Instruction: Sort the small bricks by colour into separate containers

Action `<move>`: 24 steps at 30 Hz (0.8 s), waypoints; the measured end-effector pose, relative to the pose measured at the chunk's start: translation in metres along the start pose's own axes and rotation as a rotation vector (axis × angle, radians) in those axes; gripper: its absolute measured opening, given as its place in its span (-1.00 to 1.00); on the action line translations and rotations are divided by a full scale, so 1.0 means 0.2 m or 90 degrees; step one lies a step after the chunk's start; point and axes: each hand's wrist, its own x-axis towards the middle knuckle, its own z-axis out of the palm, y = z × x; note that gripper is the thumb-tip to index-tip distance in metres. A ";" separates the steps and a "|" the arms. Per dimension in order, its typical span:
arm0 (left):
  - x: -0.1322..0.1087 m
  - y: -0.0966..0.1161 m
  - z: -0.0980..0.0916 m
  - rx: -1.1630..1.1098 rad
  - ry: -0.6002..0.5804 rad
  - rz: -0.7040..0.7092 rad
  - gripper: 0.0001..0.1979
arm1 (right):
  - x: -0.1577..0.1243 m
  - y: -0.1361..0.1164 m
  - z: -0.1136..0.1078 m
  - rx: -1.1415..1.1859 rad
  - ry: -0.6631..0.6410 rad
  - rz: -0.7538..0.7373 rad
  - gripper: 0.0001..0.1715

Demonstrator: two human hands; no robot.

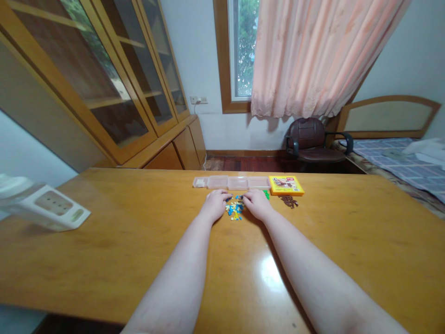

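A loose pile of tiny toy bricks [235,208] in blue, yellow and pale cream lies on the wooden table, between my two hands. My left hand [215,204] rests at the pile's left side, fingers bent inward, with dark blue bits at the fingertips. From the right, my right hand [256,203] reaches in with curled fingers, its tips by a few blue bricks. Whatever either hand pinches is too small to make out. Green bricks [266,194] show just past my right hand, and a heap of brown bricks [289,201] lies further right.
Behind the hands stands a row of clear plastic trays [238,183], the leftmost holding pale pieces. A yellow box [286,185] adjoins them on the right. A white plastic container [52,206] is at the table's left. Beyond the table are a cabinet [153,132] and an office chair [308,139].
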 end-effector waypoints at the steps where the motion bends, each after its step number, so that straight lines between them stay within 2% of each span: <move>1: 0.00 0.00 0.00 -0.006 -0.006 0.003 -0.61 | 0.00 0.01 0.00 0.000 0.009 0.014 -0.57; 11: 0.01 0.00 0.00 -0.052 -0.024 0.046 -0.67 | 0.00 0.02 0.01 0.019 0.008 0.040 -0.53; 17: 0.00 -0.01 0.00 -0.088 0.042 0.032 -0.67 | 0.00 0.02 0.01 0.020 0.001 0.036 -0.53; 24: 0.00 -0.01 -0.01 -0.085 0.046 0.027 -0.69 | 0.00 0.03 0.02 0.024 0.026 0.043 -0.48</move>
